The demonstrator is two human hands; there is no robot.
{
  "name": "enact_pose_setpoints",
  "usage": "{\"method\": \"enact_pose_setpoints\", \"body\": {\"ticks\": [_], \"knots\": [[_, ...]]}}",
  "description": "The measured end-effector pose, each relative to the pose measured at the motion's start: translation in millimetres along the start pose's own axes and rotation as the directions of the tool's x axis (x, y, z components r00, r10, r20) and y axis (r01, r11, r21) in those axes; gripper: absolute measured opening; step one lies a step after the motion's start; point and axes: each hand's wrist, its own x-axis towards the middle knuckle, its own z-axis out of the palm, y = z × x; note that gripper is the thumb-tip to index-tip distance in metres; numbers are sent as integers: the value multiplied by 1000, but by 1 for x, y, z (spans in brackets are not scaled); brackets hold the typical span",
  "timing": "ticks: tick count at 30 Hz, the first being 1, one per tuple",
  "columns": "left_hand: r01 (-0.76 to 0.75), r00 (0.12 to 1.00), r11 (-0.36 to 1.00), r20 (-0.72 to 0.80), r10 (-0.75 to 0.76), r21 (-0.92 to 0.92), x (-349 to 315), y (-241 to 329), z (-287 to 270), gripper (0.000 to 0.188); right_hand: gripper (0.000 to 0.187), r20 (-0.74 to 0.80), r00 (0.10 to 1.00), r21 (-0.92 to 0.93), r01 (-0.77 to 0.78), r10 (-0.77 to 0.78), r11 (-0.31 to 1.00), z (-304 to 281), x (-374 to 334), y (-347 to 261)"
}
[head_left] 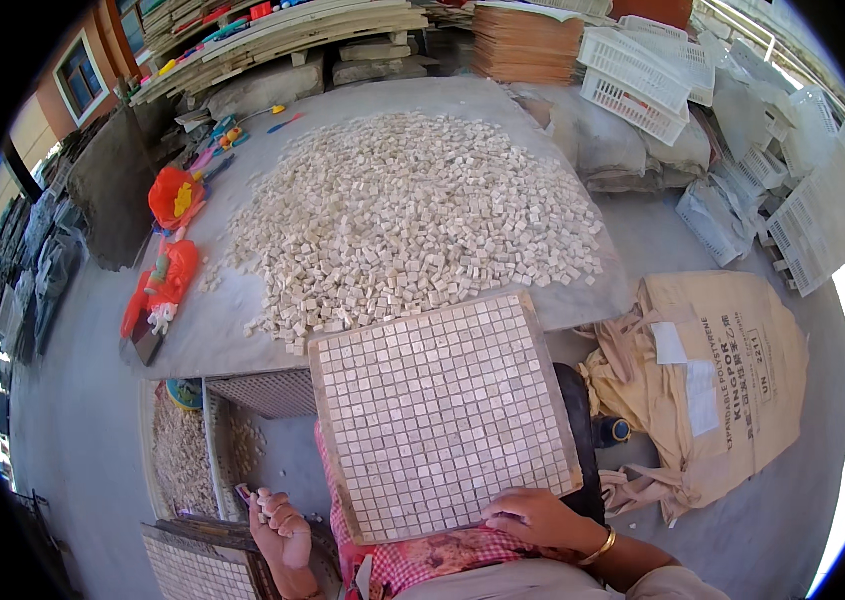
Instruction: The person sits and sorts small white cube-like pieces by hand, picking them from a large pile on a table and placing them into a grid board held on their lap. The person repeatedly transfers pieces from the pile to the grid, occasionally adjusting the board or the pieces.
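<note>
**Desk:** What sits closest to the lens?

**Me:** From my remote seat, the nearest thing is a lap in red-checked cloth [413, 560]. On it rests a square mosaic tray [440, 415], its grid almost wholly filled with small pale stone tiles. The tray is tilted, its far edge leaning against the bench [213, 340].

**Desk:** And the right grip?

**Me:** The right hand [535, 520], with a gold bangle [598, 548] at the wrist, lies at the tray's near right corner. Its fingers are curled loosely and press on the edge there. The tray stretches up and to the left from that grip.

**Desk:** The left?

**Me:** The left hand [281, 530] is raised beside the tray's near left corner, just apart from it. Its fingers are folded around something small; I cannot tell what.

**Desk:** Anything else around?

**Me:** A broad heap of loose stone tiles [413, 210] covers the bench beyond the tray. Red gloves [171, 275] lie on the bench's left side. A second filled tray [198, 570] sits low at left, under the left hand. White plastic crates [643, 75] are stacked at the far right, and a tan sack [733, 370] lies on the floor [793, 520] to the right.
</note>
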Motion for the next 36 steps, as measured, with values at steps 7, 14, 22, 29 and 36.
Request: {"method": "enact_pose_setpoints", "body": {"ticks": [7,14,22,29,36], "knots": [[-73,955,997,-288,76,21,25,0,-16,23,9,-286,958,-27,-42,33,999,-31,-17,10],[-129,863,965,-452,224,230,104,29,-3,14,8,-335,938,13,-84,84,996,-30,-28,14],[-199,931,190,125,342,962,268,-119,198,68,8,-425,903,-14,-68,56,998,-40,-23,14],[-490,819,-869,373,-436,62,226,-189,58,79,7,-437,888,16,-154,146,988,-46,-30,30],[-468,861,-882,252,-442,54,199,-201,31,92,6,-424,900,-35,-123,97,992,-67,-17,40]]}}
